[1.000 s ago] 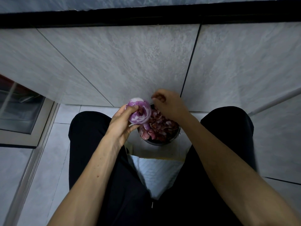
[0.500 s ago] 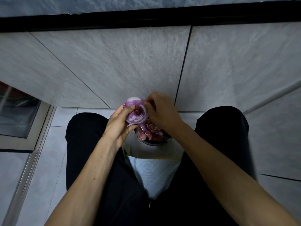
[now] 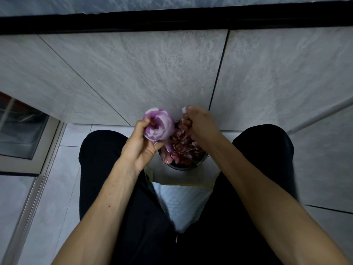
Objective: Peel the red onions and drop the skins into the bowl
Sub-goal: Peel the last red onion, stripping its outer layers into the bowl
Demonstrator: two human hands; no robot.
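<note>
1. Purple and white, the red onion (image 3: 158, 125) sits in the left hand (image 3: 140, 144). The fingers curl round it and hold it up beside the bowl (image 3: 183, 166), most likely so any loose bits fall in and not on the floor.
2. The onion looks mostly peeled. Its shiny inside shows, with the dented end turned up toward the person so they can see what is left to pull.
3. The right hand (image 3: 198, 124) is over the far side of the bowl, apart from the onion. Its fingers are curled, and a small pale piece of skin (image 3: 183, 109) is pinched at the fingertips. I think it is held there to be dropped in.
4. The dark bowl sits on the floor between the person's knees, close below both hands. That keeps the drop short.
5. Dark red skins (image 3: 184, 146) already heap up inside it, and what looks like another purple onion (image 3: 169, 147) pokes out near the left edge.
6. A white padded thing (image 3: 181, 201) lies between the legs, nearer than the bowl. I cannot tell what it is for.
</note>
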